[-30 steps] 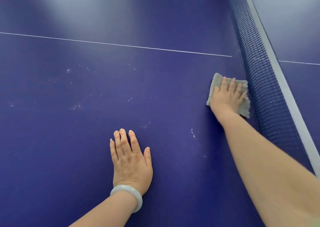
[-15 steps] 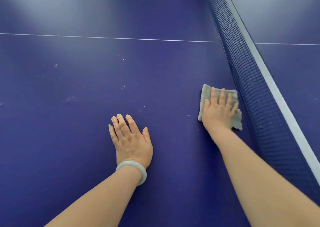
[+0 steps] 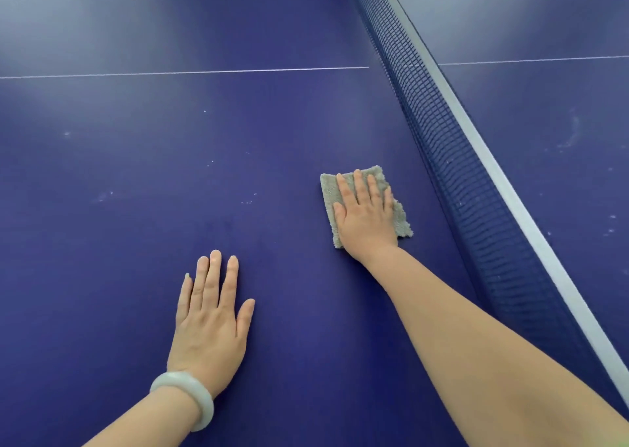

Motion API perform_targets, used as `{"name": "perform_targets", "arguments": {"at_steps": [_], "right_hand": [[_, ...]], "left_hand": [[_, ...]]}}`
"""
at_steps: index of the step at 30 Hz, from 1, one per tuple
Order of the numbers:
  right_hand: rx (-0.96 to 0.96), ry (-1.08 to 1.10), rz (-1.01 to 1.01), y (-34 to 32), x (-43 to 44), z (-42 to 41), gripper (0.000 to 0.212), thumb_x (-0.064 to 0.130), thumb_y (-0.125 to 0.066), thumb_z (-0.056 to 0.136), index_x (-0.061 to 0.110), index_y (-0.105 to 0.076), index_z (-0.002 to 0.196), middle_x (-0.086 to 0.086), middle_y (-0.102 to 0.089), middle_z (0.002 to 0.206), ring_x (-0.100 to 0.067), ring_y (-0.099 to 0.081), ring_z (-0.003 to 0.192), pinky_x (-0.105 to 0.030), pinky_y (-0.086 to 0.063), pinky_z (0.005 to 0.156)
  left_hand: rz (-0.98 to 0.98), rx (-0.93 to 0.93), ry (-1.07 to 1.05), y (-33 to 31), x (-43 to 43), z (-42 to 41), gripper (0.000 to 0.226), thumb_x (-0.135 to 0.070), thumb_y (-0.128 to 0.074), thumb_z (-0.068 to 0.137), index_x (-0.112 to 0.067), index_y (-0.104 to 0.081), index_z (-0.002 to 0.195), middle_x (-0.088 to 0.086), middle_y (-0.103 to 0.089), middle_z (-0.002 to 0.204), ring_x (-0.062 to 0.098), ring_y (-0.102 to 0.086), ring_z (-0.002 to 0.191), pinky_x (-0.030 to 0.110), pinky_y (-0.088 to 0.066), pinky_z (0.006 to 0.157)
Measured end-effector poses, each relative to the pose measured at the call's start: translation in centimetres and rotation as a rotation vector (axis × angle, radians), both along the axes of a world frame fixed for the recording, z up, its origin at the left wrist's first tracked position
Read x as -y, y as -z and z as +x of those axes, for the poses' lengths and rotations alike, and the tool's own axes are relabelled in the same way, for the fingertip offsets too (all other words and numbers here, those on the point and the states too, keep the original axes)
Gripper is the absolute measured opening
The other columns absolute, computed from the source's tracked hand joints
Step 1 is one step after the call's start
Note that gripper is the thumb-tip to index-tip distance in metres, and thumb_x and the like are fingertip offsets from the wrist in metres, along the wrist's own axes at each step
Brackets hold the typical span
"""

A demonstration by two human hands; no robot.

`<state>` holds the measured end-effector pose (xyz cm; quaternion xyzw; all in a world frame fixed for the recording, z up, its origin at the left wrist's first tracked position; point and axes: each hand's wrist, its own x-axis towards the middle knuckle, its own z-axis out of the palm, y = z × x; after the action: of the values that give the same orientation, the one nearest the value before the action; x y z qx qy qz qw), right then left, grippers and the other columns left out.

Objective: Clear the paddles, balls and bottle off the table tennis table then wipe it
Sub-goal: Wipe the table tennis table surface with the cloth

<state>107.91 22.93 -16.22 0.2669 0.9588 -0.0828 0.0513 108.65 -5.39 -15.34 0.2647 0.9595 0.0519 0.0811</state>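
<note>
We look down at a dark blue table tennis table (image 3: 136,174), which fills the whole view. Both of our bare forearms reach in from the bottom edge.

Our right hand (image 3: 367,215) lies flat on a small grey cloth (image 3: 330,191). The fingers are straight and slightly spread, and the palm presses the cloth onto the table. No finger curls round the cloth. The cloth is fuzzy and roughly rectangular. Its edges show beyond the fingertips, to the left of the thumb and at the lower right of the hand. It sits on the near half of the table, near the net (image 3: 459,160) but apart from it.

Our left hand (image 3: 207,324) rests palm down on the bare table surface, below and to the left of the cloth and well apart from it. Its fingers are straight and close together, the thumb points out to the right, and it holds nothing. A pale, smooth bangle (image 3: 190,395) circles the left wrist.

The net runs diagonally from the top centre to the lower right, dark blue mesh with a white band (image 3: 493,167) along its top. A thin white line (image 3: 183,72) crosses the table beyond both hands and meets the net. Small pale specks (image 3: 102,197) dot the surface to the left of the cloth. Past the net, the other half of the table shows a faint pale scuff mark (image 3: 573,133).
</note>
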Motion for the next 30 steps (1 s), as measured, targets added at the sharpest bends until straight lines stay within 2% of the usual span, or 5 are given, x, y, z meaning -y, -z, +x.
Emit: {"name": "perform_targets", "arguments": {"at_steps": [5, 11, 16, 21, 30], "right_hand": [[0.012, 0.361, 0.039, 0.4, 1.0, 6.2, 0.057, 0.043, -0.01, 0.102, 0.031, 0.005, 0.156, -0.004, 0.007, 0.165, -0.027, 0.01, 0.151, -0.059, 0.006, 0.119], [-0.006, -0.042, 0.061, 0.5, 3.7, 7.6, 0.059, 0.043, -0.011, 0.1, 0.03, 0.002, 0.157, 0.001, 0.005, 0.165, -0.022, 0.009, 0.152, -0.05, 0.007, 0.121], [-0.006, 0.448, 0.063, 0.1, 0.1, 9.9, 0.058, 0.041, -0.018, 0.103, 0.025, -0.006, 0.157, -0.004, -0.003, 0.165, -0.027, 0.004, 0.152, -0.055, -0.001, 0.121], [-0.032, -0.019, 0.056, 0.4, 6.7, 11.2, 0.059, 0.044, -0.003, 0.1, 0.029, 0.003, 0.156, 0.002, 0.003, 0.165, -0.02, 0.008, 0.152, -0.051, 0.006, 0.121], [0.008, 0.275, 0.057, 0.1, 1.0, 14.7, 0.059, 0.045, -0.013, 0.1, 0.031, -0.004, 0.157, 0.003, -0.001, 0.165, -0.02, 0.003, 0.152, -0.053, 0.0, 0.122]], "left_hand": [[-0.02, -0.053, -0.013, 0.4, 0.0, 0.3, 0.069, -0.047, -0.012, 0.097, -0.008, -0.022, 0.153, 0.013, -0.017, 0.161, 0.028, -0.014, 0.15, 0.048, -0.012, 0.121], [-0.053, -0.062, -0.007, 0.4, 0.1, 0.3, 0.071, -0.048, -0.005, 0.095, -0.01, -0.016, 0.155, 0.011, -0.01, 0.163, 0.024, -0.005, 0.151, 0.044, -0.004, 0.123], [-0.054, -0.053, -0.009, 0.4, 0.0, 0.4, 0.071, -0.049, 0.002, 0.094, -0.013, -0.006, 0.155, 0.009, -0.002, 0.163, 0.023, 0.002, 0.151, 0.044, -0.003, 0.123], [-0.041, -0.062, -0.001, 0.5, 0.2, 0.3, 0.072, -0.049, 0.002, 0.094, -0.013, -0.006, 0.155, 0.009, -0.002, 0.163, 0.023, 0.003, 0.151, 0.043, -0.001, 0.123], [-0.022, -0.06, -0.004, 0.5, 0.1, 0.4, 0.072, -0.049, -0.003, 0.094, -0.011, -0.014, 0.155, 0.011, -0.009, 0.163, 0.025, -0.004, 0.151, 0.045, -0.004, 0.123]]}}
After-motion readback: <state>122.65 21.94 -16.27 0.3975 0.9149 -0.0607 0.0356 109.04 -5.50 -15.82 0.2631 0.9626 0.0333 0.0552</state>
